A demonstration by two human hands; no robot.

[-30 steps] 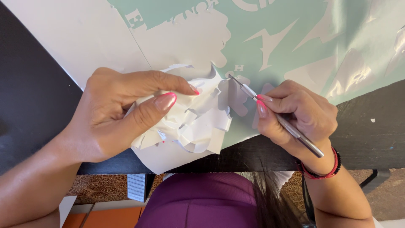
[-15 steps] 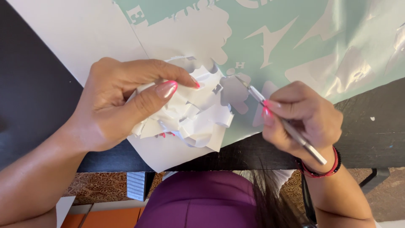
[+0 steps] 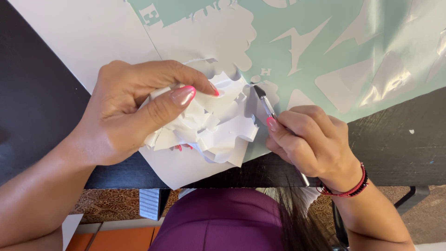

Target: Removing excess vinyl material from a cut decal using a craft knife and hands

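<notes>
A mint-green vinyl sheet [image 3: 325, 28] with cut-out shapes lies on its white backing over a black table [image 3: 42, 102]. My left hand [image 3: 134, 111] grips a crumpled wad of peeled white vinyl scraps [image 3: 209, 128] at the sheet's near edge, thumb and forefinger pinching it. My right hand [image 3: 309, 142] holds a thin metal weeding tool [image 3: 265, 102] like a pen. Its tip rests on the sheet just right of the wad, beside a small cut letter.
The table's front edge runs just below my hands, with a purple top [image 3: 223, 218] and dark hair under it. A red and black bead bracelet [image 3: 346, 188] circles my right wrist. Patterned floor and an orange surface [image 3: 116, 239] show beneath.
My right hand has rolled over and moved left, bringing the tool's tip closer to the wad. My left hand has shifted slightly, keeping hold of the scraps.
</notes>
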